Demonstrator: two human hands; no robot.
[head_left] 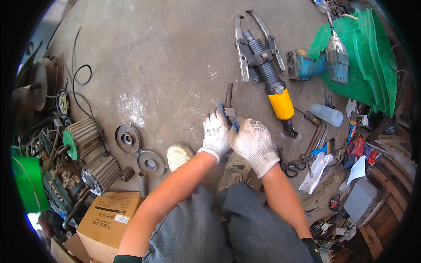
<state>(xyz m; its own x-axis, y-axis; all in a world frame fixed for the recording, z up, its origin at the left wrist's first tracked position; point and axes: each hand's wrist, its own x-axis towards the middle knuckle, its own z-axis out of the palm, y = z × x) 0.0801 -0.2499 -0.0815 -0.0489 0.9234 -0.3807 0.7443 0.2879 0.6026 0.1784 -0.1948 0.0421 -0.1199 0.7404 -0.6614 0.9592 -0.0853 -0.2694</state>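
Note:
My left hand (215, 133), in a white glove with blue-grey fingertips, is closed on a metal part with an upright shaft (228, 96) and a squarish block (230, 112), between my shoes. My right hand (252, 144), gloved likewise, is closed just right of the block; what its fingers hold is hidden. Beyond them lies a hydraulic puller (280, 103) with a yellow cylinder and two steel jaws. Two round metal end covers (136, 139) rest on the concrete floor left of my hands.
Motor rotors (94, 168), cables and a cardboard box (103, 219) crowd the left. On the right are a cordless impact wrench (302, 65), green plastic sheeting (368, 52), a clear cylinder (326, 115), scattered hand tools and a grey metal case (362, 197) by wooden boards.

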